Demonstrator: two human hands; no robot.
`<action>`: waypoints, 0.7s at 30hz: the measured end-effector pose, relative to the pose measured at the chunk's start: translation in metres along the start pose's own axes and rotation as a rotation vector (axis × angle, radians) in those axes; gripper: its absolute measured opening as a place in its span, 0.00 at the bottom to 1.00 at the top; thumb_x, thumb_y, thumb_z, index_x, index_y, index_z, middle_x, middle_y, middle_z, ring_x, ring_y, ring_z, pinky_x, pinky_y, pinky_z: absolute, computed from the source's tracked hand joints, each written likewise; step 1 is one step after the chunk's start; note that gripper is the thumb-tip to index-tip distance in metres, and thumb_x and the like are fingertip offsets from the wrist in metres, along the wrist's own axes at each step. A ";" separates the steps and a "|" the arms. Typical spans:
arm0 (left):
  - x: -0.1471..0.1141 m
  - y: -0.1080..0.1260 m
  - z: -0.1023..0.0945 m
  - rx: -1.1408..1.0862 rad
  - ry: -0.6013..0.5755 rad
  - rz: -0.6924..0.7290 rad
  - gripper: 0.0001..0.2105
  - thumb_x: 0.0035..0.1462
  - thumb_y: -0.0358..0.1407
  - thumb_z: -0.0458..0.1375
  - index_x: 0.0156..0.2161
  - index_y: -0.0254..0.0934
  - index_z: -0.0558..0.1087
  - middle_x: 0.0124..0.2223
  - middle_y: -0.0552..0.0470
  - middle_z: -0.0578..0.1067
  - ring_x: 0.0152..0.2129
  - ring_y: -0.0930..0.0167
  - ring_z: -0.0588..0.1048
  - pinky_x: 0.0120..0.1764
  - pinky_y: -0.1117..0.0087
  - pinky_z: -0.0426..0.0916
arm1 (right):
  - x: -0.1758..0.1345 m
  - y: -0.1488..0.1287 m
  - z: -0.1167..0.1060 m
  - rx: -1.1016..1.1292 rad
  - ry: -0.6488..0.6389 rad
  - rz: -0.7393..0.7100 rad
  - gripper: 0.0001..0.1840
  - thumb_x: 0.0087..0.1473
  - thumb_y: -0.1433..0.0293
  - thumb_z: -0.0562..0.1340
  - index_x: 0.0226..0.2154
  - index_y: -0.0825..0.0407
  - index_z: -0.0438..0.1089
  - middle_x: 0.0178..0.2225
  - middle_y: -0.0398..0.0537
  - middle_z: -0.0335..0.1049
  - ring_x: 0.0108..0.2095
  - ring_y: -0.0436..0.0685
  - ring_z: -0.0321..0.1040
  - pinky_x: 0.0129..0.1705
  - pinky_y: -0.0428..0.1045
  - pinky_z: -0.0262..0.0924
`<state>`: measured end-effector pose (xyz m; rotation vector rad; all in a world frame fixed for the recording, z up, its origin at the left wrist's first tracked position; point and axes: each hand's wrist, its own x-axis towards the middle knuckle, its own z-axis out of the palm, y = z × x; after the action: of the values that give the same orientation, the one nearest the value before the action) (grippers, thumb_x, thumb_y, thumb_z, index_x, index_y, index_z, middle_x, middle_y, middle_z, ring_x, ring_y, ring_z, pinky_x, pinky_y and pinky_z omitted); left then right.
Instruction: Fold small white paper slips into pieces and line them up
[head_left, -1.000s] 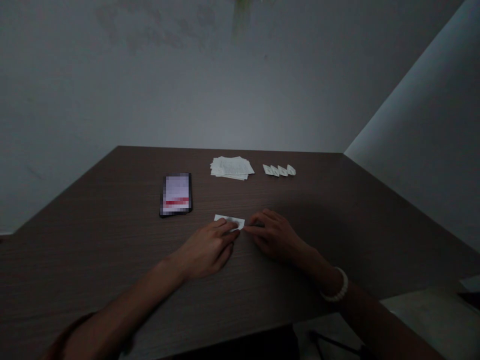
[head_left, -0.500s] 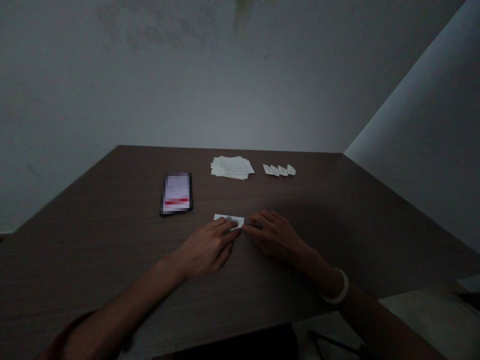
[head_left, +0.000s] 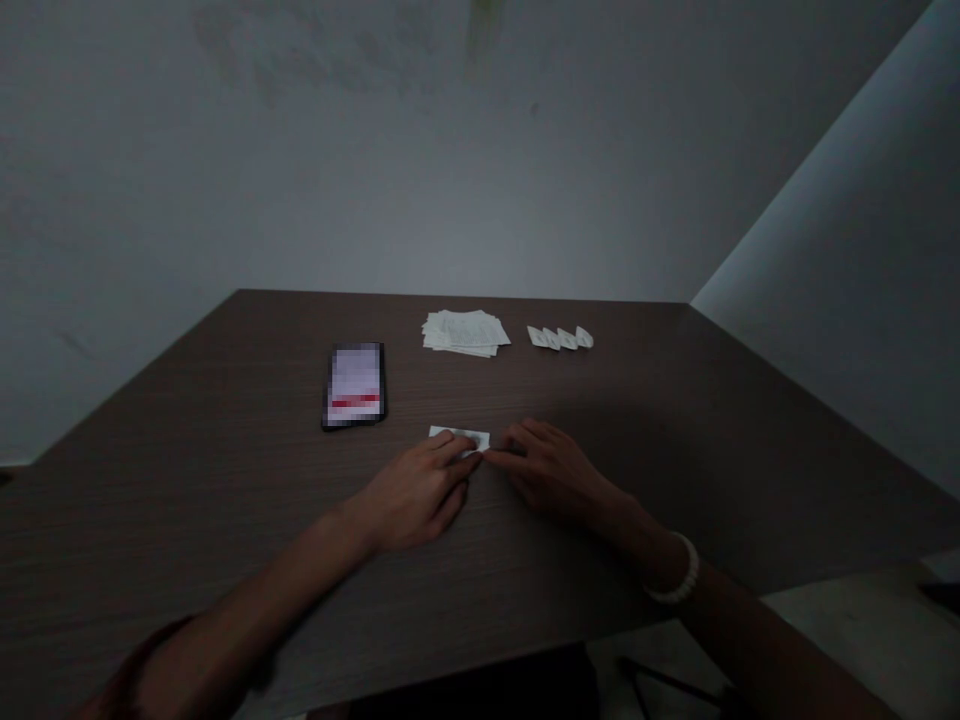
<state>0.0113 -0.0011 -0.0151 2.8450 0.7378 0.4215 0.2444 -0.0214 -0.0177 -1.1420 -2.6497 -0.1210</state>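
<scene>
A small white slip of paper point(head_left: 442, 432) lies on the table in front of me, its near part hidden under my fingers. My left hand point(head_left: 420, 490) presses it down, fingers bent and close together over its lower edge. At the slip's right corner, the index fingertip of my right hand point(head_left: 551, 470) meets the left fingertips, its other fingers curled. The right hand's thumb is hidden below. Something thin and pale shows between the fingertips, seemingly the paper's edge.
A phone point(head_left: 355, 385) with a lit, blurred screen lies to the left. Farther back are a loose pile of printed paper sheets point(head_left: 465, 332) and a row of several small folded papers point(head_left: 568, 340). The brown table point(head_left: 225, 400) meets a wall behind and at right.
Both hands stay at the slip of paper with only slight finger movement; the left fingertips have shifted a little at its right corner. The whole view has moved slightly.
</scene>
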 end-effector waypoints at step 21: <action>0.001 0.001 -0.001 0.029 -0.040 -0.008 0.18 0.60 0.29 0.49 0.55 0.29 0.68 0.53 0.39 0.69 0.51 0.59 0.68 0.54 0.54 0.65 | 0.002 -0.004 -0.003 -0.102 -0.020 0.071 0.14 0.59 0.71 0.56 0.48 0.52 0.67 0.41 0.53 0.65 0.41 0.60 0.58 0.42 0.54 0.52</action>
<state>0.0125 -0.0009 -0.0139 2.8674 0.7535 0.3553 0.2403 -0.0234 -0.0141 -1.2746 -2.6432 -0.2358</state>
